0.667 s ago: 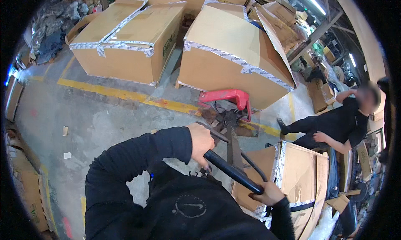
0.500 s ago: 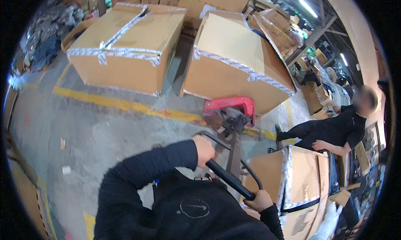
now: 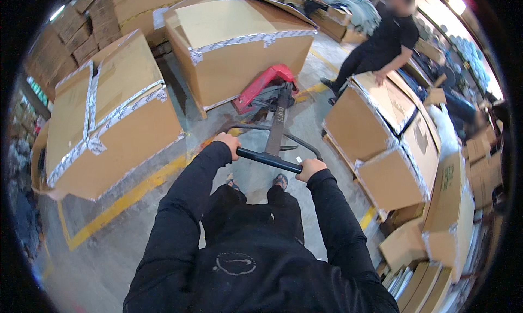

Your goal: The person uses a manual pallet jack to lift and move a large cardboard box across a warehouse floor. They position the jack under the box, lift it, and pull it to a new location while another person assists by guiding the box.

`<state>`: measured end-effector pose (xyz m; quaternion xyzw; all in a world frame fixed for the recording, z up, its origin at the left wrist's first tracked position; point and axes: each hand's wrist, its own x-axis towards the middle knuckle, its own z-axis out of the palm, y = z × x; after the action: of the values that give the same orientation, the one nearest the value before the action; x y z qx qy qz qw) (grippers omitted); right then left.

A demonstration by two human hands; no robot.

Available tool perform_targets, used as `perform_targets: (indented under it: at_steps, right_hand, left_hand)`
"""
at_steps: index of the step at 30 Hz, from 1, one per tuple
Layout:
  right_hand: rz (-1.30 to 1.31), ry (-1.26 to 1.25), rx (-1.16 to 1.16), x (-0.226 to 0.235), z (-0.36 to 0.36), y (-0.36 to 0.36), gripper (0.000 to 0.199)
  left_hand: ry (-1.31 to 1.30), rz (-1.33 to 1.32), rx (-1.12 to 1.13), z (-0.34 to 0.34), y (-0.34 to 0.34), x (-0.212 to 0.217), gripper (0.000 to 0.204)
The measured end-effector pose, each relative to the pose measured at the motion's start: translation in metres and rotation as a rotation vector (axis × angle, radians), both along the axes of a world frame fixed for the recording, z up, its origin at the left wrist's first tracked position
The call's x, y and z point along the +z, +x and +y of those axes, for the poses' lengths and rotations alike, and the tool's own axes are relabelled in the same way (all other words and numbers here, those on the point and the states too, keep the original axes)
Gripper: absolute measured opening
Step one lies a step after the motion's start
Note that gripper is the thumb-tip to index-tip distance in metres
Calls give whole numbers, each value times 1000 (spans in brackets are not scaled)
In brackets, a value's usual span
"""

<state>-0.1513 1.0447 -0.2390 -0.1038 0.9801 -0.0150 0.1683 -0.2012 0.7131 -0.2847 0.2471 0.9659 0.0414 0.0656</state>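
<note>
Head view of two-handed work at a pallet jack. The left hand [image 3: 227, 144] is closed around the left end of the black handle bar [image 3: 268, 160], and the right hand [image 3: 309, 168] is closed around its right end, knuckles up, both arms in black sleeves reaching forward from the lower edge. The bar crosses the top of the grey tiller [image 3: 278, 119], which slopes away to the red pump housing [image 3: 261, 84] of the pallet jack; the housing stands against the near face of a large taped cardboard carton [image 3: 239, 46], with the forks hidden beneath it. A second taped carton [image 3: 109, 122] lies to the left, beside a yellow floor line [image 3: 131, 190], and further cartons [image 3: 392, 138] stand to the right, where another person [image 3: 381, 46] in black leans on one. Judged from this layout, the step goes best with an even grip at both bar ends, a steady pull in line with the tiller, feet clear of the wheels, and attention to the narrow gap between the flanking cartons and to the nearby person.
</note>
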Motion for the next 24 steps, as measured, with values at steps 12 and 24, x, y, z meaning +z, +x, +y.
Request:
perform_targets:
  at_steps: [12,24]
  right_hand:
    - [-78,-4,211,96,72,134,29]
    - [18,78,336,164,384,193,18]
  left_hand:
    - [202,-72,-110,30,178,86,24]
    - [499,-105,-308,329,315,124,35]
